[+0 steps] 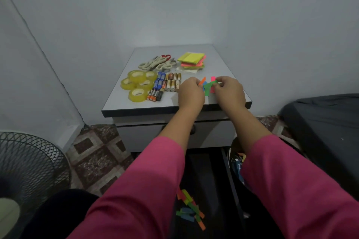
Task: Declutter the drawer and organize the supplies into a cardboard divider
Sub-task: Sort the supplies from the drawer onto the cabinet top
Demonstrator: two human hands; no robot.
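Head view. Grey laminate cabinet top [223,58] with dark edging carries sorted supplies. Left hand [191,93] and right hand [229,91] meet at the near right of the top, fingers of both curled, pinching a fan of thin neon paper index tabs [208,86] in green, orange, pink and blue. Left of the hands: cylindrical batteries [167,86] in rows, then glossy yellowish clear-tape rolls [138,84]. Far side: beige- and red-handled scissors [159,62]; a stack of neon sticky-note pads [192,60]. Open dark drawer [230,176] below, near side, holds more loose coloured tabs [191,207], scattered. Pink fabric sleeves [147,190] cover both forearms.
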